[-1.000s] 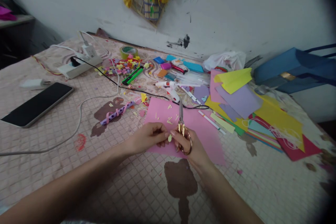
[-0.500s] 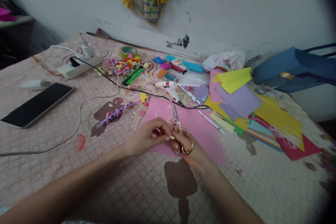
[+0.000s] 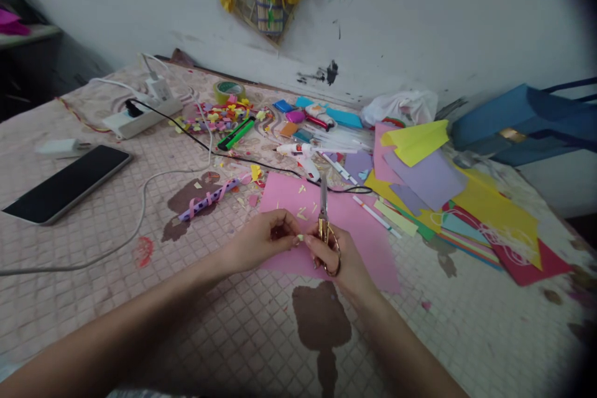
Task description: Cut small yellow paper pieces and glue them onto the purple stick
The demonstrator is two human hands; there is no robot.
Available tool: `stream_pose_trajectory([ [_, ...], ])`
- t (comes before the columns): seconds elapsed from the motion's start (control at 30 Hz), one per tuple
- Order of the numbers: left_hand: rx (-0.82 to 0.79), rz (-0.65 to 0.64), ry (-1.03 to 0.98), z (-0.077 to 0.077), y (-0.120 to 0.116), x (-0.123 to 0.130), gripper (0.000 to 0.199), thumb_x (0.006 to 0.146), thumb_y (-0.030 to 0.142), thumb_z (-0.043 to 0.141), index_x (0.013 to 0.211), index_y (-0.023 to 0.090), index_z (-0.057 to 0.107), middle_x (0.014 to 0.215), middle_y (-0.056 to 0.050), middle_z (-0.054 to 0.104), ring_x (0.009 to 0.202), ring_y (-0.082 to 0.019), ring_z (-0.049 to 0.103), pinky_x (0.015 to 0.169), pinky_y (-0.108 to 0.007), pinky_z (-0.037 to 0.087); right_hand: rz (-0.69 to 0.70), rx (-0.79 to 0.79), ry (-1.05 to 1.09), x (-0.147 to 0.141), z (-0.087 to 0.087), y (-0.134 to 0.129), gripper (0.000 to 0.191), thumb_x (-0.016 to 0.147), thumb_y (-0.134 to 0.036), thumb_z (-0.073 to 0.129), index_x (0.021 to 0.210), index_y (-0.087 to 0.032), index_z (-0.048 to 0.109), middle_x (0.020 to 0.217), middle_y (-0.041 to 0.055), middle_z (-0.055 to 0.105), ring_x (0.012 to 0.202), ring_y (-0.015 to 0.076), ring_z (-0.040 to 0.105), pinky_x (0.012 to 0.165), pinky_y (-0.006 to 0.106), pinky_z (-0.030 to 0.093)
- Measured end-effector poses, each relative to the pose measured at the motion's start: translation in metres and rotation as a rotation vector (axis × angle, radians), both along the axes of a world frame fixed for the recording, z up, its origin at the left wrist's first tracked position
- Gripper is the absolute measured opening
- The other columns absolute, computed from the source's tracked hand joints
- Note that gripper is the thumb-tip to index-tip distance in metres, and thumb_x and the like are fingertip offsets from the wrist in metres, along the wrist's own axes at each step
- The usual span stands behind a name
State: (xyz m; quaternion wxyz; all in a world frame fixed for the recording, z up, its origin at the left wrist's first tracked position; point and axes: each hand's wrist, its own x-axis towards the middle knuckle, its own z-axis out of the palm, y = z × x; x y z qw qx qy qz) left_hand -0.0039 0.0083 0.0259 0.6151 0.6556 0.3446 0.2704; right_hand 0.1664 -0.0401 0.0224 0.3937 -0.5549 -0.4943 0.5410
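Note:
Over a pink sheet [image 3: 368, 236] my left hand [image 3: 268, 239] pinches a small pale yellow paper piece [image 3: 301, 237] between thumb and fingertips. My right hand [image 3: 338, 258] holds gold-handled scissors [image 3: 323, 205], their closed-looking blades pointing away from me. The right fingertips meet the left ones near the yellow piece. Several thin pale scraps [image 3: 301, 212] lie on the pink sheet, just beyond my hands.
A glue gun [image 3: 301, 155] and its black cable lie behind the sheet. To the left are a purple spiral-wrapped roll [image 3: 209, 199], a phone [image 3: 69, 183] and a power strip [image 3: 140, 118]. Coloured papers [image 3: 429, 177] are piled at right.
The scissors have turned more upright and shifted slightly right. My right thumb and fingers have moved closer to the left fingertips and the yellow piece.

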Motion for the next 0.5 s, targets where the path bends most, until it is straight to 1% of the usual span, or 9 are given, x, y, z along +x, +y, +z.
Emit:
stream_pose_trajectory([
  [0.13, -0.009, 0.031, 0.000, -0.0013, -0.0016, 0.0014, 0.018, 0.076, 0.028, 0.060, 0.082, 0.012, 0.055, 0.073, -0.002, 0.057, 0.065, -0.010, 0.051, 0.058, -0.022, 0.040, 0.005, 0.020, -0.037, 0.0007, 0.0003, -0.0003, 0.013, 0.080, -0.028, 0.054, 0.074, -0.017, 0.056, 0.047, -0.0062, 0.047, 0.041, 0.0066, 0.041, 0.041, 0.018, 0.032],
  [0.23, -0.069, 0.039, -0.014, -0.0017, -0.0023, 0.0025, 0.021, 0.076, 0.032, 0.060, 0.078, 0.012, 0.055, 0.068, -0.001, 0.058, 0.062, -0.010, 0.053, 0.057, -0.023, 0.041, -0.001, 0.032, -0.038, 0.0000, -0.0006, -0.0006, 0.015, 0.081, -0.030, 0.054, 0.073, -0.017, 0.055, 0.047, -0.0058, 0.048, 0.041, 0.0065, 0.041, 0.041, 0.018, 0.031],
  [0.3, -0.136, 0.047, -0.040, -0.0017, -0.0019, 0.0028, 0.021, 0.075, 0.032, 0.061, 0.074, 0.012, 0.054, 0.063, -0.001, 0.058, 0.059, -0.010, 0.053, 0.057, -0.023, 0.042, -0.015, 0.034, -0.018, -0.0012, -0.0008, -0.0009, 0.021, 0.081, -0.035, 0.054, 0.072, -0.017, 0.054, 0.047, -0.0057, 0.047, 0.041, 0.0066, 0.040, 0.041, 0.018, 0.030],
  [0.4, -0.242, 0.114, -0.130, -0.0011, 0.0001, 0.0024, 0.021, 0.075, 0.031, 0.062, 0.073, 0.012, 0.054, 0.064, -0.001, 0.059, 0.059, -0.010, 0.055, 0.059, -0.024, 0.044, -0.019, 0.011, 0.054, -0.0031, 0.0012, -0.0024, 0.033, 0.084, -0.047, 0.047, 0.072, -0.017, 0.052, 0.046, -0.0058, 0.043, 0.040, 0.0071, 0.039, 0.041, 0.019, 0.030],
  [0.5, -0.313, 0.211, -0.241, 0.0002, 0.0024, 0.0013, 0.020, 0.075, 0.030, 0.063, 0.075, 0.012, 0.054, 0.070, -0.003, 0.062, 0.064, -0.011, 0.058, 0.063, -0.025, 0.046, 0.044, -0.027, 0.098, -0.0046, 0.0053, -0.0057, 0.041, 0.085, -0.054, 0.040, 0.073, -0.017, 0.052, 0.048, -0.0057, 0.040, 0.043, 0.0078, 0.039, 0.043, 0.020, 0.032],
])
